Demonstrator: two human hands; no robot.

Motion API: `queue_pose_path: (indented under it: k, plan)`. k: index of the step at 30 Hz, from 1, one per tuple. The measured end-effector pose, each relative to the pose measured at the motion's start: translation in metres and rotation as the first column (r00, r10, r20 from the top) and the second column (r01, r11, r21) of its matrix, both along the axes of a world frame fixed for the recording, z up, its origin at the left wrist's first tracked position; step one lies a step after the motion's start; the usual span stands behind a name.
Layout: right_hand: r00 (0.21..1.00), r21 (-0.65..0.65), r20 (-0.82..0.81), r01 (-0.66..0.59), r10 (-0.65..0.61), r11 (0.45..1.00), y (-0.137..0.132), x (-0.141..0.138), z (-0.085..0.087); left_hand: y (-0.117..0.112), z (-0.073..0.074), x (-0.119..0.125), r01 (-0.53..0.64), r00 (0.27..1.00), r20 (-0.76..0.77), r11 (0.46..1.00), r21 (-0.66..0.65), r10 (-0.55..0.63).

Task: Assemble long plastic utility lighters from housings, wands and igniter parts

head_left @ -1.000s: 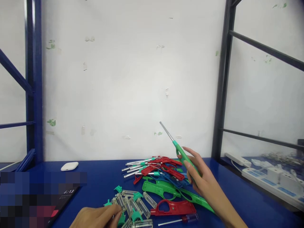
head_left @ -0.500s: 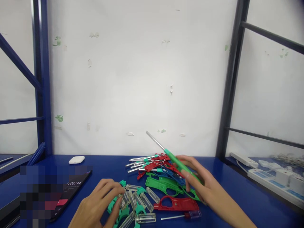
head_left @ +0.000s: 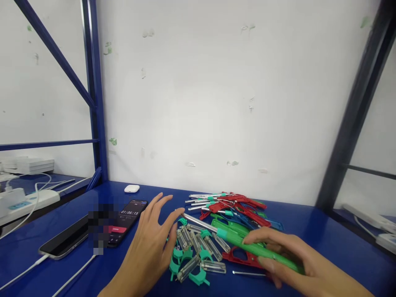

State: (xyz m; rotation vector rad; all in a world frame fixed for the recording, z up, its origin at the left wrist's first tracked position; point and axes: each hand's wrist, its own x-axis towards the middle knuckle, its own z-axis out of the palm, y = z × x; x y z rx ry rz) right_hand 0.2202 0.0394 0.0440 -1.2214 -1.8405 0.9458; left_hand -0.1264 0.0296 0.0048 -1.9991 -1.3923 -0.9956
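Observation:
My right hand (head_left: 287, 258) is closed around the green handle of a long-nosed lighter (head_left: 247, 244). Its silver tube points left over the parts, with a teal collar where it meets the handle. My left hand (head_left: 151, 235) is open, fingers spread and apparently empty. Its index fingertip is beside the tube's tip; whether they touch I cannot tell. Between the hands lie several clear fuel tanks (head_left: 213, 248) and teal plastic triggers (head_left: 199, 277). Red handle shells (head_left: 239, 256) lie partly under the lighter. A screwdriver (head_left: 249, 273) shows its shaft; my right hand hides its handle.
Behind the tanks is a pile of silver tubes (head_left: 199, 202) and red, green and blue shells. Two phones (head_left: 66, 239), one running a timer (head_left: 129, 218), lie left with white cables. A white earbud case (head_left: 132, 188) is near the wall. Blue posts (head_left: 97, 103) frame the table.
My left hand has lifted off the clear tanks and spread its fingers. My right hand has lowered the lighter, bringing its tip near my left fingers. The view has turned left.

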Motion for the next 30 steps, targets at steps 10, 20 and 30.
queue_pose_path:
  k: [10,20,30]
  plan:
    - [0.997,-0.041,0.078,-0.023,0.026,0.999,0.011,0.017,-0.021,-0.002,0.001,0.002,0.03,1.0,0.01,0.999,-0.014,-0.03]
    - [0.999,-0.041,0.03,-0.021,0.023,0.999,0.014,0.023,-0.022,0.0,0.0,0.0,0.022,0.999,0.03,0.999,-0.033,-0.021]
    - [0.993,-0.074,0.09,-0.068,0.074,0.995,0.007,0.022,-0.008,0.005,-0.002,-0.003,0.048,0.998,-0.037,0.998,0.042,-0.047]
